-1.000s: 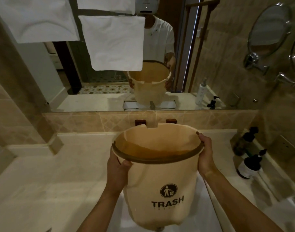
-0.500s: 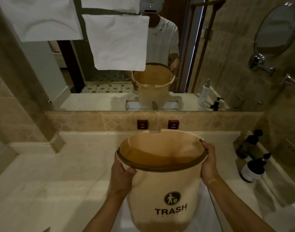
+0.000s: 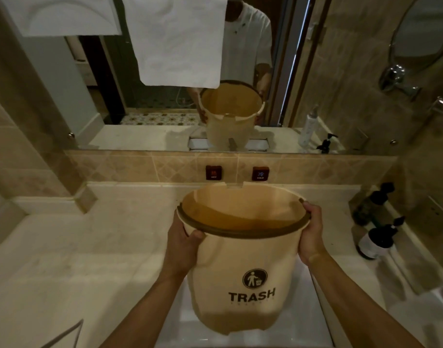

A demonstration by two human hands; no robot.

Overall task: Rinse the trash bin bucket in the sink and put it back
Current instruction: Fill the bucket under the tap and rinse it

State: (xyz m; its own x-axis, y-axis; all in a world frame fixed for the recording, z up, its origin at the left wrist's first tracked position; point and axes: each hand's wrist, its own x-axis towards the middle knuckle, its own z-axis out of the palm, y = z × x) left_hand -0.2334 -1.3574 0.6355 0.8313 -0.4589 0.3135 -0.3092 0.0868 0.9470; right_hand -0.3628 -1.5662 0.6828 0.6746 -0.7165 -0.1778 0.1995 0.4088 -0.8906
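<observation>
A cream trash bin bucket point(image 3: 243, 267) with a dark rim band and the word TRASH on its side hangs upright over the white sink point(image 3: 310, 310). My left hand point(image 3: 182, 244) grips its left rim, thumb over the edge. My right hand point(image 3: 312, 234) holds the right rim. The inside looks bare; its bottom is in shadow. The sink is mostly hidden behind the bucket.
Hot and cold buttons point(image 3: 213, 172) sit in the tiled backsplash behind the bucket. Dark pump bottles point(image 3: 376, 239) stand on the counter at right. A pale stone counter point(image 3: 77, 247) spreads to the left. A mirror point(image 3: 315, 71) with white cloths point(image 3: 177, 41) fills the wall.
The view has tilted down, so the bucket sits lower in the frame and the wall buttons now show. Both hands keep the same grip on the rim.
</observation>
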